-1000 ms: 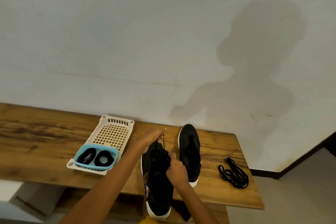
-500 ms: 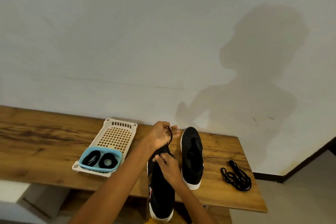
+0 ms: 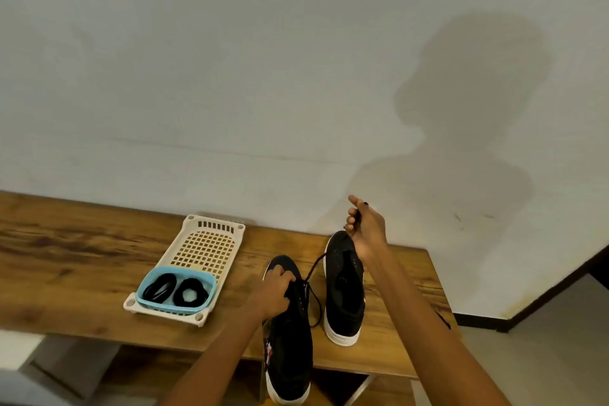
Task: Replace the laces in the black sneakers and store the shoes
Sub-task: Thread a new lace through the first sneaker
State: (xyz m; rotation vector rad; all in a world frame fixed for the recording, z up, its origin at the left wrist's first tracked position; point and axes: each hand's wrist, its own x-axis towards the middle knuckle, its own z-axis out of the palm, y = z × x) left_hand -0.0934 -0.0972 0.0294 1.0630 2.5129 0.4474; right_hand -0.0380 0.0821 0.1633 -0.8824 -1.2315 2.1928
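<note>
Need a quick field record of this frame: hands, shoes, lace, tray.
left hand: grips the near black sneaker at its toe end
right hand: raised, pinches the black lace drawn from that sneaker
second black sneaker: flat on the wooden bench
cream perforated plastic tray: on the bench, left of the shoes
small blue basket: on the tray's near end, holds coiled black laces
</note>
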